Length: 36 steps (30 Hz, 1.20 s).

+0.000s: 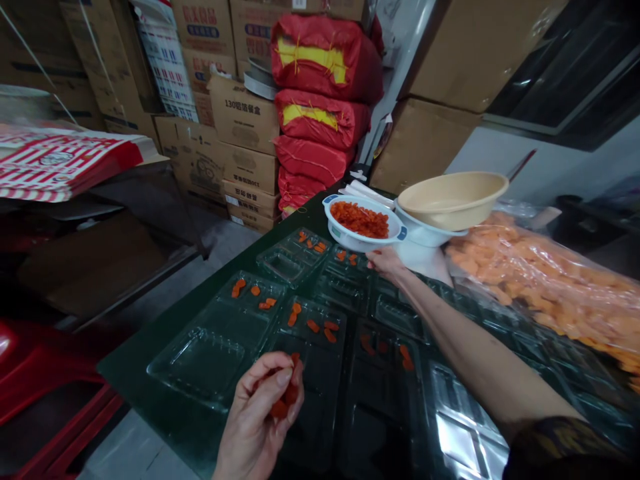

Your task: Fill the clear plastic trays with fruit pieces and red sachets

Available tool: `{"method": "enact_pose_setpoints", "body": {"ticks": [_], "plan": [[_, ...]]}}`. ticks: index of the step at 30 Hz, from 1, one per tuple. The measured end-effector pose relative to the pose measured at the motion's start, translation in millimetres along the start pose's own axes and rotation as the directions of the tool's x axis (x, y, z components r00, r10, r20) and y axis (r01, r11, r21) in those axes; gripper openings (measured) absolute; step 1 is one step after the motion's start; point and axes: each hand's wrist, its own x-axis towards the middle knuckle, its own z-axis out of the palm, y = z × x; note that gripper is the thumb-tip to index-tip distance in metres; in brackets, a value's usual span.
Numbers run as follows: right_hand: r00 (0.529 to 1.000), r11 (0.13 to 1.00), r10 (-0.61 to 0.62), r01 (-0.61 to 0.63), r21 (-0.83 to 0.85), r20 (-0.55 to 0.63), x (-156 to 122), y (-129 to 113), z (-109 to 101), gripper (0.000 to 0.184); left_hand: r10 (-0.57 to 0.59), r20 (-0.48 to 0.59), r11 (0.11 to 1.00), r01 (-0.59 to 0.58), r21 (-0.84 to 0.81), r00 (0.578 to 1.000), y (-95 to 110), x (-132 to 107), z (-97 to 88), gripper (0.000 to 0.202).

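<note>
My left hand [267,407] is closed around several orange-red carrot slices [281,403], above the near trays. My right hand [384,259] reaches forward with its fingers drawn together over a clear plastic tray [345,283], just in front of the bowl; what its fingertips hold, if anything, is hidden. A white bowl with blue handles [345,237] holds a heap of carrot slices [361,220]. Other clear trays [200,360] lie in rows, and several have a few carrot slices [323,328] in their far compartments.
A cream basin [453,200] sits on a white tub [420,247] behind the trays. To the right lies a large clear bag of orange pieces [545,280]. Red sacks [323,117] and cardboard boxes [245,113] are stacked beyond the dark green table [150,347]. A red stool [40,373] stands left.
</note>
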Motion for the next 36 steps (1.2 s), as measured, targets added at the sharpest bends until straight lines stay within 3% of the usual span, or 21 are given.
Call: {"method": "enact_pose_setpoints", "body": {"ticks": [4, 10, 17, 24, 30, 36], "plan": [[0.994, 0.986, -0.088, 0.078, -0.15, -0.061, 10.4, 6.2, 1.0, 0.037, 0.006, -0.003, 1.0, -0.006, 0.002, 1.0, 0.1, 0.7, 0.1, 0.02], [0.981, 0.972, -0.141, 0.112, -0.207, -0.132, 8.6, 13.0, -1.3, 0.027, -0.011, -0.067, 1.0, 0.011, 0.001, 0.998, 0.5, 0.6, 1.3, 0.025], [0.968, 0.903, -0.247, 0.212, -0.375, -0.049, -6.1, 2.3, 4.6, 0.013, -0.034, -0.044, 0.999, 0.034, -0.01, 0.998, -1.6, 4.3, -4.7, 0.025], [0.975, 0.815, -0.171, 0.06, -0.577, -0.141, 0.7, -2.4, 17.8, 0.026, -0.025, -0.02, 1.0, 0.026, 0.01, 0.999, -0.8, 7.6, -14.8, 0.023], [0.978, 0.78, -0.164, 0.047, -0.625, -0.13, -0.7, 1.4, 13.9, 0.025, -0.022, -0.071, 1.0, 0.021, -0.008, 0.997, 0.6, 5.2, -10.3, 0.025], [0.965, 0.72, -0.236, 0.096, -0.687, -0.112, -9.7, 4.1, 5.4, 0.025, -0.048, -0.077, 0.999, 0.048, 0.005, 0.996, -0.5, 4.5, -6.1, 0.027]]}}
